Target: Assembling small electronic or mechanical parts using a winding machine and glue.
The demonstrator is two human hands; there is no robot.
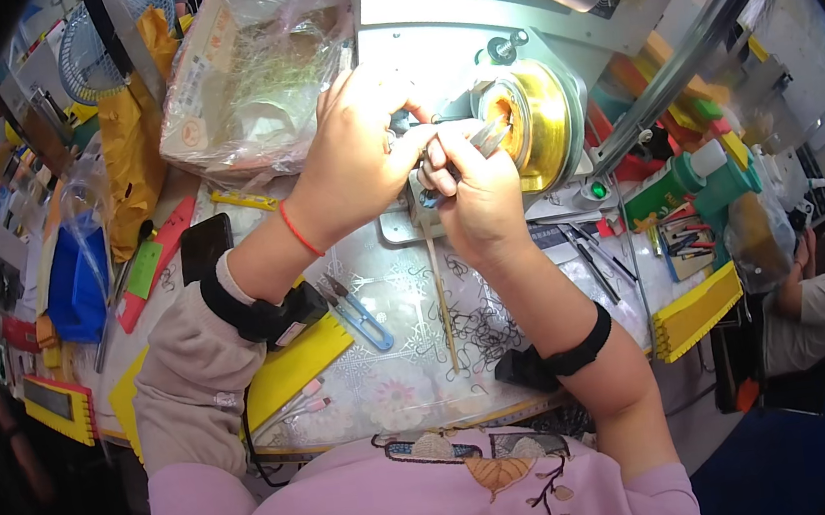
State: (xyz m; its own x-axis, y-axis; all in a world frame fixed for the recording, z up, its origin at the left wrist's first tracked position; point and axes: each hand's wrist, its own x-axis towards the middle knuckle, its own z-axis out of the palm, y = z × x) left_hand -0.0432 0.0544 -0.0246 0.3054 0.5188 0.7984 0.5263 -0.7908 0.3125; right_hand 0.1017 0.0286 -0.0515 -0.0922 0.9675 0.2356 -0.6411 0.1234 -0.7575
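Observation:
My left hand (pixel 354 158) and my right hand (pixel 482 195) meet in front of a white machine (pixel 409 32). Both are closed, with thumbs and fingertips pinched together almost touching. Something small and dark grey shows between the fingertips; its kind is too small to tell. Just right of my right hand's fingers is the machine's round yellow part (pixel 547 128), brightly lit, with an orange middle. A thin wooden-looking stick (pixel 442 300) runs from below the machine toward me.
Blue-handled thread snips (pixel 367 321) and a dark phone (pixel 205 244) lie on the patterned tabletop among loose dark threads. A plastic-lined box (pixel 201 109) stands at the back left. Pens (pixel 594 263) and a green bottle (pixel 662 193) are at right. Another person (pixel 820 305) sits far right.

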